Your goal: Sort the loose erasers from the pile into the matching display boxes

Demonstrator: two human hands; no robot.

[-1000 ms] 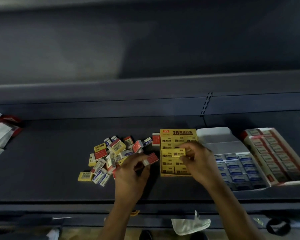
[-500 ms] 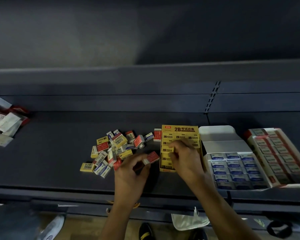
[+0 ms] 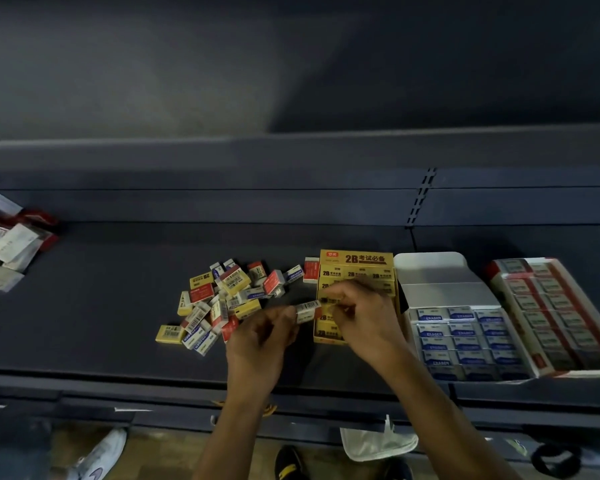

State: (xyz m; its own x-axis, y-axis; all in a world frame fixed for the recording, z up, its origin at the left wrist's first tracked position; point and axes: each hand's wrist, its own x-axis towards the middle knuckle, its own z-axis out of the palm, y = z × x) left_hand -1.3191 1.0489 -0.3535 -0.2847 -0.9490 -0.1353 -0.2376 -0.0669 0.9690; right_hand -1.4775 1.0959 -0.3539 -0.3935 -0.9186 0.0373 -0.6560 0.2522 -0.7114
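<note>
Head view: your left grip pinches a barcoded eraser in its fingertips, just right of the loose pile on the shelf. Your right grip curls over the yellow display box, meeting the eraser's end; whether it holds anything is unclear.

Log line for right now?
left hand: pinches red-white eraser | right hand: over yellow box, hold unclear | pile: unsorted

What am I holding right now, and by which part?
Left hand pinches a red-and-white eraser by its left end. Right hand curls over the yellow box; its hold cannot be told.
</note>
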